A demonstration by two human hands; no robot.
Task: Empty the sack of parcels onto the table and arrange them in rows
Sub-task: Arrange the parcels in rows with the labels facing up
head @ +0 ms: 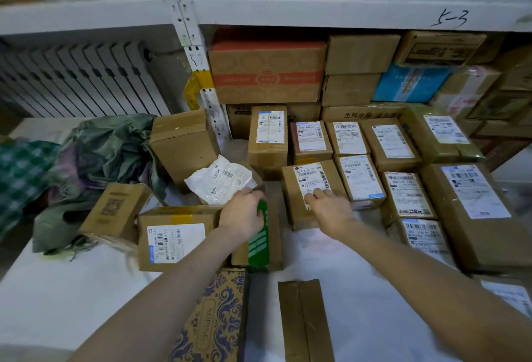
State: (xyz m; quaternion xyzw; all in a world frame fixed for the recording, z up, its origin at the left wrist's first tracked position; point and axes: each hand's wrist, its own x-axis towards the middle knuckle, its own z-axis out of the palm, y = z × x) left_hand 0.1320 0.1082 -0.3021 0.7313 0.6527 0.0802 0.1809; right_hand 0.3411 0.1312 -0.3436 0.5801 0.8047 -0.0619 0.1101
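A crumpled green sack lies slumped at the left of the white table. Several labelled cardboard parcels sit in rows on the right. My left hand grips the top of a brown box with a green stripe in the middle. My right hand rests flat on the label of a small brown box at the left end of the rows. Loose parcels lie around: a tall box, a white plastic mailer, a labelled box and a QR-code box.
A patterned purple and gold box and a narrow brown box lie near the front edge. White shelving full of stacked cartons rises behind the table. A radiator stands at the back left.
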